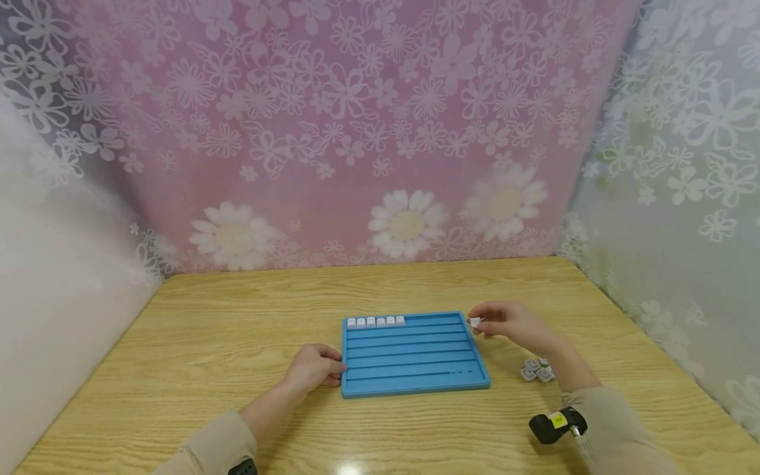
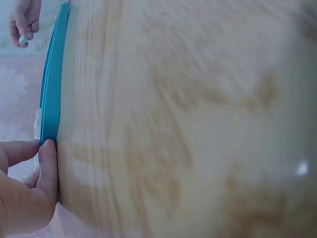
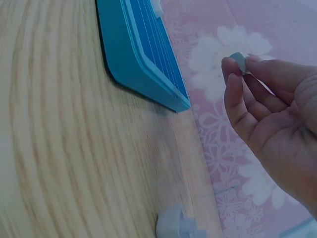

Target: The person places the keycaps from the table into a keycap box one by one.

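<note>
A shallow blue tray (image 1: pixel 415 363) with long parallel ridges lies on the table. Several white keycaps (image 1: pixel 371 322) stand side by side at the left end of its top row. My left hand (image 1: pixel 313 366) grips the tray's left edge; in the left wrist view, its fingertips (image 2: pixel 48 146) are at the blue side wall. Just beyond the tray's upper right corner, my right hand (image 1: pixel 505 323) pinches one white keycap (image 3: pixel 238 61) between thumb and fingers, raised above the table in the right wrist view.
A small cluster of loose keycaps (image 1: pixel 537 371) lies right of the tray, beside the right forearm. The wooden table (image 1: pixel 237 303) meets a pink flowered backdrop (image 1: pixel 332 165) at the back, with pale curtains on both sides.
</note>
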`<state>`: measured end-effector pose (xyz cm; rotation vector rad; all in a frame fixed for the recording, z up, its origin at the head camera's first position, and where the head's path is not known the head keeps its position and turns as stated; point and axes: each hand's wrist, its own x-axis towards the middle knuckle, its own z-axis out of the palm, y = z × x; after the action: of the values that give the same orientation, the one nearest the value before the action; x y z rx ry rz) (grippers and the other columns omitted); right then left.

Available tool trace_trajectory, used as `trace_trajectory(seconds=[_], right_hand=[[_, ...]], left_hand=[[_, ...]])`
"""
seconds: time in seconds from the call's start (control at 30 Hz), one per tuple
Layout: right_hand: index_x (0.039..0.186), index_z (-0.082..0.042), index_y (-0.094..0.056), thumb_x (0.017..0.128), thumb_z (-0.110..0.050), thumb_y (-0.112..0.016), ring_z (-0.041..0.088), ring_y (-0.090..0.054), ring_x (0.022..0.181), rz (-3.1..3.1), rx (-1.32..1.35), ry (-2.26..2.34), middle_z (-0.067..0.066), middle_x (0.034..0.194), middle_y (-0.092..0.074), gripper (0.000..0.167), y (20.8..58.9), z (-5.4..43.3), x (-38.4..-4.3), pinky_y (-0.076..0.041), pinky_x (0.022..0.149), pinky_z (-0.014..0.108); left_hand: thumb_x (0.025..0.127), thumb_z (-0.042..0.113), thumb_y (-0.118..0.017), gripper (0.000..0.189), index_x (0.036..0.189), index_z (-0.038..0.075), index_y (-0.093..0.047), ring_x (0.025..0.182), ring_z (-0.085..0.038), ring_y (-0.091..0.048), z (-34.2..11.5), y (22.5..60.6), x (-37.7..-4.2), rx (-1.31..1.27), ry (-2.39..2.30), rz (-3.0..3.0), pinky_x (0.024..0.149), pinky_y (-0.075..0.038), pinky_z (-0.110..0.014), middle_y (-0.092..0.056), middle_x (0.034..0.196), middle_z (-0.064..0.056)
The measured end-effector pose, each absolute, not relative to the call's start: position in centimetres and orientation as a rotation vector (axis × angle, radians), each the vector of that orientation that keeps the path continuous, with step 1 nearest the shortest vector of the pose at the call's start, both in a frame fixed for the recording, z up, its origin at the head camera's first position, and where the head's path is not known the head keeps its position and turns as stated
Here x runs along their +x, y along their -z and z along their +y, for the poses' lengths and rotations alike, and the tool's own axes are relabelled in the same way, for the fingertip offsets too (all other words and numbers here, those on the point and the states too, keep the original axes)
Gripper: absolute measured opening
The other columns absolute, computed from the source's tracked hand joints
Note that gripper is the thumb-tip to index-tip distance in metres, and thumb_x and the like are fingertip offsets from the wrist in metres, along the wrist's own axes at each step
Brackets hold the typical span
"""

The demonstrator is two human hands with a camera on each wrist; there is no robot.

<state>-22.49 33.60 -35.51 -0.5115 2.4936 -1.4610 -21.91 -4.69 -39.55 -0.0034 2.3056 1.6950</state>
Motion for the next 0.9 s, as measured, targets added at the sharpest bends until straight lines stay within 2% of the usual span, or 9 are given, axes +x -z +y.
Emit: trace_trajectory(seconds=[0.1,0.23,0.4,0.73,0.9], right_hand=[[0.126,0.008,-0.048,0.093,-0.022,-0.057,0.029,-0.060,0.098,2.488,-0.479,1.462,0.024,0.111,-0.059,0.045,35.7,32.9,-22.8,-0.049,0.086,0.047],[0.123,0.008,-0.051,0.092,-0.021,-0.059,0.023,-0.058,0.103,2.482,-0.481,1.481,0.024,0.119,-0.054,0.043,36.1,32.0,-23.1,-0.050,0.088,0.040],[0.117,0.008,-0.054,0.090,-0.019,-0.062,0.025,-0.056,0.105,2.496,-0.504,1.472,0.023,0.120,-0.053,0.039,36.3,31.0,-23.3,-0.051,0.086,0.035],[0.121,0.009,-0.051,0.093,-0.019,-0.057,0.031,-0.058,0.099,2.407,-0.556,1.516,0.026,0.111,-0.057,0.040,36.1,29.6,-23.8,-0.051,0.081,0.046],[0.124,0.012,-0.047,0.095,-0.018,-0.054,0.027,-0.061,0.096,2.331,-0.588,1.565,0.031,0.113,-0.054,0.042,36.0,28.8,-24.1,-0.051,0.081,0.048]], left_hand=[[0.080,-0.004,-0.066,0.024,0.100,-0.013,-0.059,0.061,-0.016,-0.059,-4.7,39.6,-21.9,-0.003,-1.704,2.304,0.060,-0.057,-0.032,-0.059,0.078,-0.014],[0.080,-0.004,-0.066,0.023,0.100,-0.013,-0.059,0.061,-0.016,-0.059,-4.7,39.6,-21.9,0.000,-1.712,2.296,0.060,-0.057,-0.032,-0.059,0.078,-0.014],[0.080,-0.004,-0.065,0.024,0.101,-0.014,-0.058,0.062,-0.016,-0.059,-4.8,39.7,-22.0,0.025,-1.709,2.287,0.060,-0.057,-0.031,-0.059,0.078,-0.014],[0.081,-0.002,-0.064,0.025,0.102,-0.014,-0.058,0.063,-0.016,-0.059,-5.0,39.8,-22.0,0.046,-1.711,2.286,0.061,-0.057,-0.031,-0.059,0.080,-0.014],[0.081,-0.002,-0.064,0.025,0.102,-0.014,-0.058,0.062,-0.016,-0.059,-5.0,39.8,-22.0,0.045,-1.717,2.279,0.061,-0.057,-0.030,-0.059,0.079,-0.014]])
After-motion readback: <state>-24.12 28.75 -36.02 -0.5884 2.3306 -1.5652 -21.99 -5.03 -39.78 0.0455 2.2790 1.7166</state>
